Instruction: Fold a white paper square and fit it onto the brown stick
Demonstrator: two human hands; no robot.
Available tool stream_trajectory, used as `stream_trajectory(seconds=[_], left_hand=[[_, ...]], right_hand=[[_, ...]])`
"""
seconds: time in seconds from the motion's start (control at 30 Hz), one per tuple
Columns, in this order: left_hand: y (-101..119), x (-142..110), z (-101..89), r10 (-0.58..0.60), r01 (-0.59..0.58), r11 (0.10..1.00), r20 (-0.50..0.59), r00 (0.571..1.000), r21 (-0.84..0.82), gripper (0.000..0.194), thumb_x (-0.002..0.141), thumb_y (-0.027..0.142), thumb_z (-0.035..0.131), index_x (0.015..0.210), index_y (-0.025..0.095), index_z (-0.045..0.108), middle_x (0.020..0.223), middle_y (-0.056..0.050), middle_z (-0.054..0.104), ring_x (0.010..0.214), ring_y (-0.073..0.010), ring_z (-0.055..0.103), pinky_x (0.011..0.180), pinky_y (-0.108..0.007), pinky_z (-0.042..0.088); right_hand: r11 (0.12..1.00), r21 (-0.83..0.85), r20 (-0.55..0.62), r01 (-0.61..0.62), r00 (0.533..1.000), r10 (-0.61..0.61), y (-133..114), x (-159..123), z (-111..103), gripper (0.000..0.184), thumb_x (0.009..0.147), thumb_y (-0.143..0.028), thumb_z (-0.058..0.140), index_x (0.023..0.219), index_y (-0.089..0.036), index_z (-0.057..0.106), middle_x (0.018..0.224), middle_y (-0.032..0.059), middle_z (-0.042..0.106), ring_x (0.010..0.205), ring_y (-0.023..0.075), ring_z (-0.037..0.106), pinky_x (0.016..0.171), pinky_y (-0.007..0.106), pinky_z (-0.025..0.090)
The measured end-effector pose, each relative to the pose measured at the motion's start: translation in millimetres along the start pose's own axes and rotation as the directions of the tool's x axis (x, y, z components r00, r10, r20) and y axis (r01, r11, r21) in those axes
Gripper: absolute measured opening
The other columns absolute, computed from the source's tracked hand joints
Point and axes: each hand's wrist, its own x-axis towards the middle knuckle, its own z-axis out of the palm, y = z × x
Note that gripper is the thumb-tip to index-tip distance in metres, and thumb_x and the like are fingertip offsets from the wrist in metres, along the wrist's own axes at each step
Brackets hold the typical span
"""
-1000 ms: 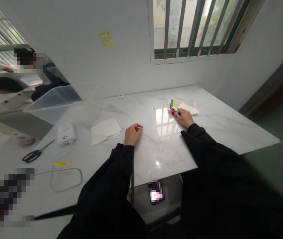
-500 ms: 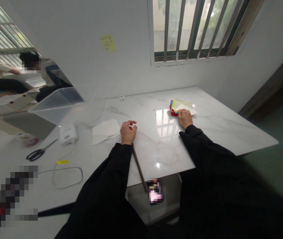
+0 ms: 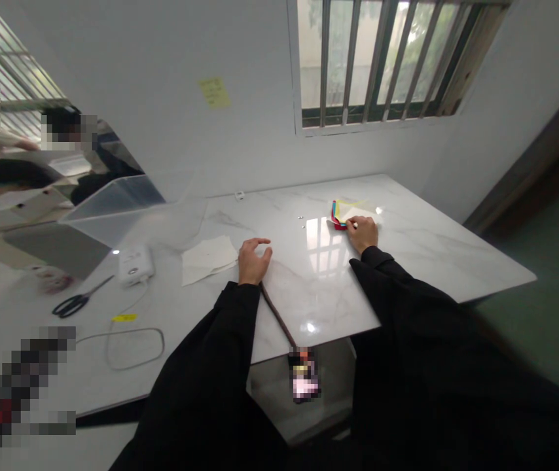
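Note:
My right hand [image 3: 362, 233] is at the near edge of a small stack of coloured sheets [image 3: 337, 212], its fingertips pinched on it. Red, blue and yellow edges show at the stack's left side, under a pale sheet on top. Part of the stack is hidden behind the fingers. My left hand [image 3: 254, 260] rests on the white marbled table [image 3: 319, 288], thumb and index finger apart with nothing between them. Beside its wrist lie torn white papers [image 3: 208, 258]. A dark brown cord [image 3: 278, 315] runs from under that wrist over the table's front edge.
Black-handled scissors [image 3: 80, 299], a white charger-like box [image 3: 135, 263] and a looped grey cable [image 3: 162, 340] lie to the left. Behind them stands a clear plastic bin [image 3: 112, 203]. Tiny shiny bits [image 3: 301, 217] lie mid-table. Other people sit at the far left.
My right hand has shifted slightly left at the stack, its fingers still pinched. The brown cord now hangs in more of a curve. My left hand has hardly moved; the view has tilted a little.

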Motion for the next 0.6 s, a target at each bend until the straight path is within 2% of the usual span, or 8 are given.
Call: stream_trajectory(seconds=[0.17, 0.27, 0.37, 0.5, 0.6], left_hand=[[1.1, -0.3, 0.3, 0.03, -0.029, 0.999, 0.023, 0.999, -0.025, 0.021, 0.082, 0.024, 0.066, 0.1, 0.022, 0.077, 0.119, -0.009, 0.072, 0.122, -0.0279, 0.065, 0.117, -0.045, 0.044], [5.9, -1.5, -2.9, 0.053, -0.054, 0.996, -0.011, 0.999, -0.067, 0.019, 0.083, 0.025, 0.065, 0.099, 0.022, 0.077, 0.12, -0.009, 0.072, 0.122, -0.0268, 0.066, 0.117, -0.045, 0.044], [15.3, -4.2, -6.6, 0.11, -0.12, 0.977, -0.064, 0.992, -0.175, 0.017, 0.089, 0.028, 0.062, 0.098, 0.022, 0.075, 0.12, -0.008, 0.072, 0.121, -0.0238, 0.066, 0.117, -0.042, 0.046], [27.6, -5.8, -6.8, 0.026, -0.028, 0.932, -0.013, 1.0, -0.363, 0.023, 0.092, 0.04, 0.061, 0.099, 0.02, 0.072, 0.115, -0.009, 0.073, 0.117, -0.0229, 0.068, 0.108, -0.04, 0.053], [31.8, -4.1, -5.0, -0.032, 0.068, 0.857, 0.08, 0.996, -0.511, 0.04, 0.088, 0.051, 0.069, 0.11, 0.017, 0.071, 0.115, -0.012, 0.075, 0.113, -0.0242, 0.071, 0.105, -0.041, 0.056]], right_hand=[[0.992, 0.124, -0.155, -0.01, 0.988, 0.029, -0.1, 0.5, -8.4, 0.028, 0.099, -0.033, 0.054, 0.099, -0.019, 0.078, 0.105, 0.0116, 0.075, 0.102, 0.0283, 0.058, 0.096, 0.039, 0.043], [0.974, 0.212, -0.279, -0.079, 0.95, 0.138, -2.2, 0.3, -18.8, 0.033, 0.103, -0.036, 0.048, 0.102, -0.016, 0.075, 0.104, 0.0128, 0.072, 0.093, 0.0256, 0.06, 0.093, 0.038, 0.045], [0.954, 0.284, -0.357, -0.091, 0.914, 0.193, -11.2, -2.2, -31.3, 0.043, 0.108, -0.04, 0.038, 0.114, -0.014, 0.071, 0.114, 0.0161, 0.069, 0.09, 0.0232, 0.062, 0.086, 0.036, 0.048], [0.948, 0.316, -0.341, -0.034, 0.928, 0.147, -39.0, -9.9, -40.0, 0.049, 0.11, -0.039, 0.028, 0.132, -0.017, 0.066, 0.128, 0.0175, 0.065, 0.1, 0.0249, 0.067, 0.084, 0.037, 0.052], [0.936, 0.34, -0.334, 0.089, 0.942, 0.032, -72.5, -22.7, -35.0, 0.047, 0.111, -0.038, 0.029, 0.128, -0.02, 0.069, 0.126, 0.0152, 0.066, 0.108, 0.0244, 0.068, 0.086, 0.037, 0.055]])
